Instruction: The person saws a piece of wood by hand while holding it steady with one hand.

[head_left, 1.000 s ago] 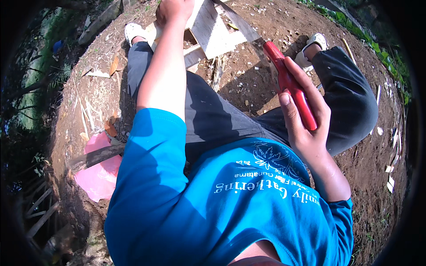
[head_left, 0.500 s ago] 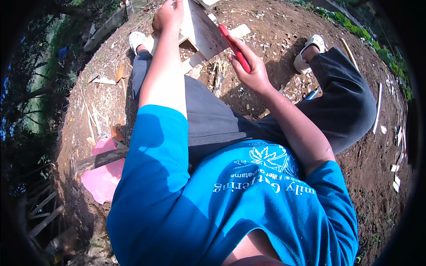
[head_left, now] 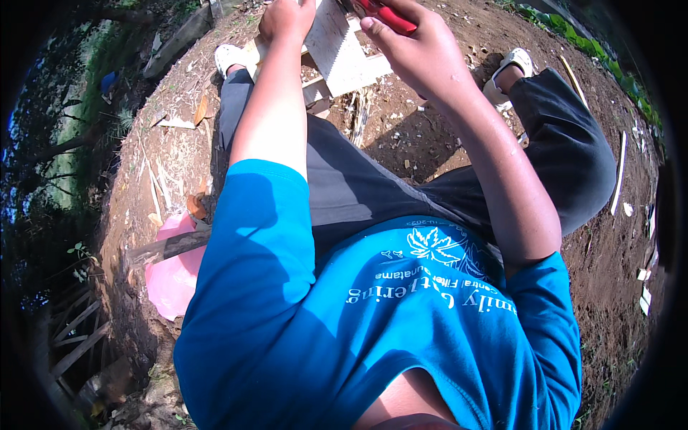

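Observation:
At the top edge, my left hand has its fingers curled at the side of a pale wooden piece made of flat boards. A jagged line runs down the right side of its broad face. To the right, my right hand is wrapped around a red-handled tool, thumb along the handle. The tool's far end is dark and partly cut off by the top edge, so its kind is unclear. Beneath the piece, a light wood strip lies crosswise between my feet.
Wood chips and a splintered stick litter the soil between my legs. A pink plastic sheet lies at left under a dark wood length. Thin strips lie at right. Green plants border the far right.
My right hand has moved up and away from me with the red-handled tool, whose far end now leaves the picture. The wooden piece has turned slightly; my left hand stays beside it.

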`<state>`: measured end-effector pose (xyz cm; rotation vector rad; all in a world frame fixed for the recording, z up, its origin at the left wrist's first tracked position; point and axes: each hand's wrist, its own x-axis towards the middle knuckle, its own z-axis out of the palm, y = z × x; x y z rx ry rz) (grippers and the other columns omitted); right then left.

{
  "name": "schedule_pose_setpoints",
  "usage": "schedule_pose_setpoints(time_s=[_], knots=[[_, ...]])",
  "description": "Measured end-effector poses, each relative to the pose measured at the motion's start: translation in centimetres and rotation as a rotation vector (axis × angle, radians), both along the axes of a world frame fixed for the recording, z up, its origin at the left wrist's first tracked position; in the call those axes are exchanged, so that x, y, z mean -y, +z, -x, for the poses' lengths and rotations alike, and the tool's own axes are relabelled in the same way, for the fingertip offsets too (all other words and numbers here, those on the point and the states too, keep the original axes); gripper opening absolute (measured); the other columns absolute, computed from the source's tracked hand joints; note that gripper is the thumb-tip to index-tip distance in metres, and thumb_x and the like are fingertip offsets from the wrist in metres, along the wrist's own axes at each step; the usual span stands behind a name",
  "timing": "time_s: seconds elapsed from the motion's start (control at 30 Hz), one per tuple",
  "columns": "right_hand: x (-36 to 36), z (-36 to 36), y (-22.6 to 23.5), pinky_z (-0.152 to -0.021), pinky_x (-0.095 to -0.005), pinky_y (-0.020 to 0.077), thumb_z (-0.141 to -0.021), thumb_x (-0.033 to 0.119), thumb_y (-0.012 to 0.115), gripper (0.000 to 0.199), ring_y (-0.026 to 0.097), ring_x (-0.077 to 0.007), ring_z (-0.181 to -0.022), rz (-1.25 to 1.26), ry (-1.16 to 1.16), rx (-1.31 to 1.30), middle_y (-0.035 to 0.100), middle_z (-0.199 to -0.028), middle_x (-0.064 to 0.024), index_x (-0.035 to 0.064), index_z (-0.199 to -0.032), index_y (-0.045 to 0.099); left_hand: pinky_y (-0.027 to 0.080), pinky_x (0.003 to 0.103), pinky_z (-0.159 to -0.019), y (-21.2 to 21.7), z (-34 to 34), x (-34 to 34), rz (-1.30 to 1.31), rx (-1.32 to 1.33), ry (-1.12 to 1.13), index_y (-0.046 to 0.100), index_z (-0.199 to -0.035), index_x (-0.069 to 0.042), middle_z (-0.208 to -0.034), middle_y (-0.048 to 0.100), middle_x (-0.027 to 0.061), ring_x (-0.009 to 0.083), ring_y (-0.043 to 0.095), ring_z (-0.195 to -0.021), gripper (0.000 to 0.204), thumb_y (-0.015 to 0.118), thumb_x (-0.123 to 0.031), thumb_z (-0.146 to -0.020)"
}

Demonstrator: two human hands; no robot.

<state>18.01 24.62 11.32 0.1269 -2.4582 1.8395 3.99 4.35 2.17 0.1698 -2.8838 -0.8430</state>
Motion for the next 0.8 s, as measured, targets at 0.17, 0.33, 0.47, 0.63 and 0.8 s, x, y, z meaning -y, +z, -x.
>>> schedule_pose_setpoints(time_s=[0.17,0.33,0.47,0.63,0.8], knots=[[1.1,4.3,7.3,-0.049,-0.0271,0.0488,-0.100,0.024,0.061,0.027,0.059,-0.0125,-0.059,0.123,0.214,0.190,0.060,-0.076,-0.0054,-0.0005,-0.110,0.061,0.052,0.048,-0.088,2.3,-0.3,-0.1,-0.165,0.135,-0.112,0.075,-0.114,-0.014,-0.106,0.076,0.0157,0.0370,0.071,-0.102,0.054,0.059,-0.062,-0.094],[3.3,7.4,5.7,-0.058,-0.0283,0.0504,-0.101,0.023,0.060,0.021,0.057,-0.0129,-0.059,0.254,0.197,0.086,0.053,-0.066,-0.0003,0.0047,-0.091,0.055,0.052,0.048,-0.090,2.0,0.1,2.2,-0.100,0.230,-0.178,0.075,-0.115,-0.014,-0.109,0.075,0.0157,0.0368,0.070,-0.106,0.054,0.058,-0.061,-0.094],[2.8,2.3,1.0,-0.069,-0.0287,0.0530,-0.099,0.021,0.064,0.047,0.063,-0.0137,-0.073,0.137,0.182,0.038,0.066,-0.083,-0.0077,-0.0066,-0.137,0.054,0.052,0.048,-0.093,1.4,-0.6,4.9,0.003,0.285,-0.130,0.075,-0.117,-0.014,-0.112,0.075,0.0156,0.0366,0.069,-0.109,0.054,0.057,-0.060,-0.095],[-0.6,-3.5,-7.7,-0.104,-0.0376,0.0502,-0.095,0.033,0.070,0.066,0.067,-0.0286,-0.123,0.003,0.041,0.018,0.069,-0.131,-0.0214,0.0054,-0.152,0.050,0.051,0.047,-0.096,1.4,0.4,4.1,0.058,0.351,-0.167,0.075,-0.118,-0.014,-0.115,0.074,0.0156,0.0363,0.068,-0.113,0.054,0.056,-0.059,-0.095],[-0.2,-4.3,-6.4,-0.101,-0.0364,0.0510,-0.095,0.025,0.068,0.060,0.069,-0.0308,-0.119,0.005,0.008,-0.039,0.071,-0.124,-0.0242,0.0020,-0.148,0.053,0.051,0.047,-0.098,0.7,-0.2,3.6,0.194,0.365,-0.069,0.074,-0.120,-0.014,-0.119,0.074,0.0156,0.0361,0.067,-0.117,0.053,0.055,-0.058,-0.096]])
